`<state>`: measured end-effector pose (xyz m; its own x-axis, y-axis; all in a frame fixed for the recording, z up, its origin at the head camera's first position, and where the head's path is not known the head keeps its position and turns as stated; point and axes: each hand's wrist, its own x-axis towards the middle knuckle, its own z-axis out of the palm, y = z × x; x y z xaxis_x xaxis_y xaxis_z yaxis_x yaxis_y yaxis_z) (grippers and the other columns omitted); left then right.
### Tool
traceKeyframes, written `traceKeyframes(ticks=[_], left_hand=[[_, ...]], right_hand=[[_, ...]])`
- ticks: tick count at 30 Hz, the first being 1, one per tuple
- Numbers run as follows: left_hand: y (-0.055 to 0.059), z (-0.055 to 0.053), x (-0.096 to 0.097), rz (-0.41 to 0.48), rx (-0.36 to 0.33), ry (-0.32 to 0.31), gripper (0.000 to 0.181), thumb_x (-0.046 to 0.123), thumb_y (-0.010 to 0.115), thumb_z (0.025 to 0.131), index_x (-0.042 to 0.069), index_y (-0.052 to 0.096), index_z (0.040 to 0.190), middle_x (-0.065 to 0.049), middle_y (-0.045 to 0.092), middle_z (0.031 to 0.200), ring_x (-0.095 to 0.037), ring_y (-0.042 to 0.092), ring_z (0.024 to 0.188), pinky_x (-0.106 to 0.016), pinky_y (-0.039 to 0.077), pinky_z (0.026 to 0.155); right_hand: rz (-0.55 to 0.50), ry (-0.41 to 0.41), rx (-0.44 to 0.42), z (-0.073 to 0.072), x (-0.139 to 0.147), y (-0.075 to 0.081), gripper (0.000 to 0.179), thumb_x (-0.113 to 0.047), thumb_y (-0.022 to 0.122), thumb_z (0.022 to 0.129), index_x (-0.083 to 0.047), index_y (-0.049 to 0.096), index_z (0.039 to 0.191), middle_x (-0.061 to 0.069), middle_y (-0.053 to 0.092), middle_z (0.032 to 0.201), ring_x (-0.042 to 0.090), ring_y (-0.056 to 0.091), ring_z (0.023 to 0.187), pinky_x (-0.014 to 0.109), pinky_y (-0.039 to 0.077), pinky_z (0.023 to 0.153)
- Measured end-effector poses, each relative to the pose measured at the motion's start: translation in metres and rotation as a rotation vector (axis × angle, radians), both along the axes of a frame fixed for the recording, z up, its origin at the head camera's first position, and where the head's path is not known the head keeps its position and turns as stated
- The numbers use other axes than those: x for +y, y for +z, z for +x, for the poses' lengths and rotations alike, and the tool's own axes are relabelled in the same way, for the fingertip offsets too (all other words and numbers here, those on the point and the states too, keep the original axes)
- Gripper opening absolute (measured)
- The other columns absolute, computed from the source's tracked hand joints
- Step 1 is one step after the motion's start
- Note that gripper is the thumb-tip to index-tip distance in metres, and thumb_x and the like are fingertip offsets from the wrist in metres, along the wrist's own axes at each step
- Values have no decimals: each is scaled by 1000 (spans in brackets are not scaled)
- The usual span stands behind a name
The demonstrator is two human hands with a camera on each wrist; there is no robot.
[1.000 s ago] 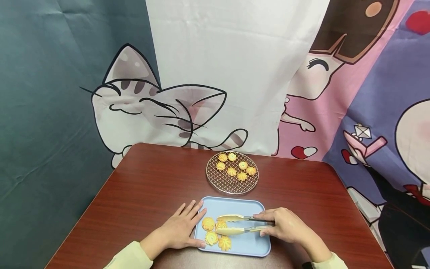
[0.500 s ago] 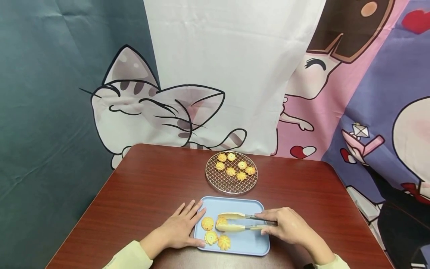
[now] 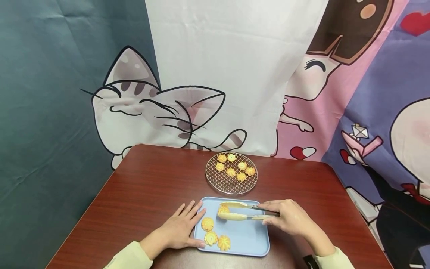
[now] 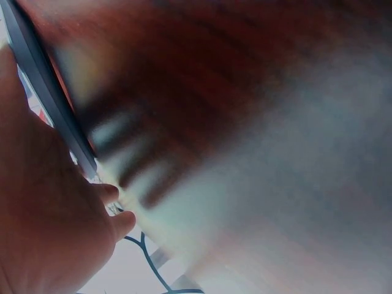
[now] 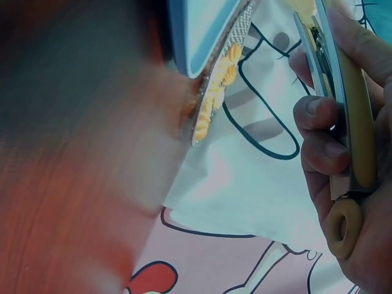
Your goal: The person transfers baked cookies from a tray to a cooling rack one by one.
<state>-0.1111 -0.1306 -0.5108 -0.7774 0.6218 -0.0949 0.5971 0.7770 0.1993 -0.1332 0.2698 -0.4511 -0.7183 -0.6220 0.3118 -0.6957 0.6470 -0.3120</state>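
My right hand (image 3: 289, 216) grips a pair of tongs (image 3: 250, 216) with cream tips and metal arms; in the right wrist view the fingers curl round the tongs' handle (image 5: 358, 122). Between the tips sits a piped swirl cookie (image 3: 223, 210), over the far half of a light blue tray (image 3: 243, 239). Three other cookies lie at the tray's left: a round one (image 3: 207, 224), a ring-edged one (image 3: 211, 238) and a star-shaped one (image 3: 224, 243). With fingers spread, my left hand (image 3: 179, 228) rests at the tray's left edge, thumb near its front corner.
Behind the tray stands a round wire cooling rack (image 3: 231, 185) bearing several small piped cookies (image 3: 231, 172). Both are on a dark red wooden table (image 3: 161, 179). A cartoon-printed curtain (image 3: 218, 56) hangs directly behind the table's far edge.
The tongs have closed in on the swirl cookie and moved it away from the other three, toward the tray's far side. My left hand stays in place.
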Motion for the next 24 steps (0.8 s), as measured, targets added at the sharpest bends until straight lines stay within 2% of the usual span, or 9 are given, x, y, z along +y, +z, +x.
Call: traceKeyframes(ticks=[6,11,24], left_hand=[[-3,-1,0,-2,12,-1,107,86,45,83,15,28,161,-10,17,169,-37,19,154,-59,22,121],[-3,-1,0,3,1,5,107,86,45,83,15,28,161,-10,16,170,-37,19,154,-59,21,121],[-2,0,1,-2,-11,11,107,86,45,83,15,28,162,-10,15,170,-37,18,154,-59,20,121]], right_hand=[[-3,-19,1,-8,-1,5,51,-30,90,74,-22,76,122,-11,75,114,7,72,99,34,60,79],[-19,-22,0,-15,-2,6,51,-27,90,75,-21,75,123,-10,75,113,8,72,98,36,60,80],[-59,-71,-16,-33,-7,6,48,-26,90,76,-22,76,122,-8,76,108,6,71,91,34,58,76]])
